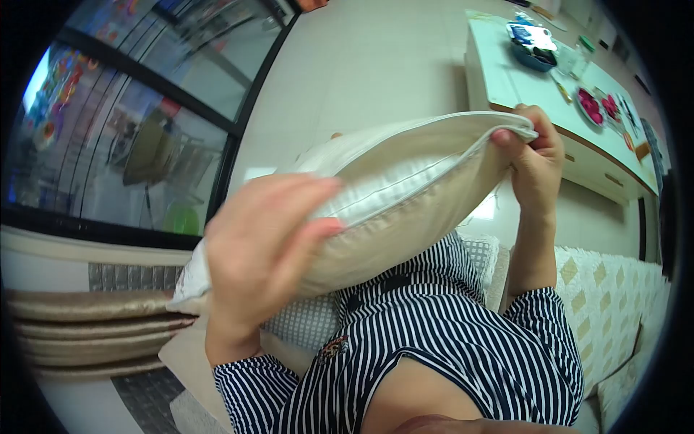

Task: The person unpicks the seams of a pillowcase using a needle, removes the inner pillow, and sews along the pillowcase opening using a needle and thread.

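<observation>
A beige cushion cover (376, 257) lies across my lap, its long zippered edge gaping upward. Inside the gap shows a white cushion insert (394, 189) with a seam along it, partly blurred. My right hand (536, 148) pinches the cover's right corner between thumb and fingers, holding it raised. At the left end of the opening is my left hand (271, 242), smeared by motion. Its thumb and fingers lie on either side of the insert's near end and appear closed on it. The cover hides the rest of the insert.
A white table (499, 72) at the upper right holds a blue basket (533, 59), a green-lidded jar (583, 56) and a plate of pink things (590, 107). Dark-framed glass doors (235, 130) stand at left. A patterned sofa cover (603, 304) lies to the right.
</observation>
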The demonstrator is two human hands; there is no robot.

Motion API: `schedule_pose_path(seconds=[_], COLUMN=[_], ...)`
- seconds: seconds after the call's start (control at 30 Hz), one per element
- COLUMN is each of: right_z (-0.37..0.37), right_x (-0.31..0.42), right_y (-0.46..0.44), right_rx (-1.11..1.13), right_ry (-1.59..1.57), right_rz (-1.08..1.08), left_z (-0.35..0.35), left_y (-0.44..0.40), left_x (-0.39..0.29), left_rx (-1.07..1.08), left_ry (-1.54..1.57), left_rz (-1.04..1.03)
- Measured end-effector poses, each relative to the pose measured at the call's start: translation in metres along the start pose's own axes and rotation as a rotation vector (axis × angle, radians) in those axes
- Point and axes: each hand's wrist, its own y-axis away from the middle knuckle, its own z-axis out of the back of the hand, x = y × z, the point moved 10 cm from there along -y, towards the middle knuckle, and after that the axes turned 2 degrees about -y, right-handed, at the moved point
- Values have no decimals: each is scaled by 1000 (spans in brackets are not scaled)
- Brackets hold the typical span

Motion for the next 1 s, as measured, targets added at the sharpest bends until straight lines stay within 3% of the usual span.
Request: schedule_pose_path(seconds=[0.13, 0.33, 0.57, 0.77, 0.93, 1.0], right_z=[-10, -12, -8, -31, -55, -75], right_x=[-2, -18, -28, 18, -6, -11], right_y=[-6, -14, -26, -52, -91, -113], right_rx=[5, -60, -146, -172, -171, -179], right_ry=[-113, -206, -204, -252, -193, -129], right_rz=[72, 7, 1, 167, 135, 115], left_z=[37, 35, 47, 100, 95, 84], left_y=[79, 160, 176, 168, 163, 150], left_x=[64, 113, 123, 88, 98, 112], left_rx=[43, -78, -463, -723, -657, -445], left_ry=[-104, -233, -288, -481, -467, -455], left_rz=[378, 558, 494, 403, 422, 453])
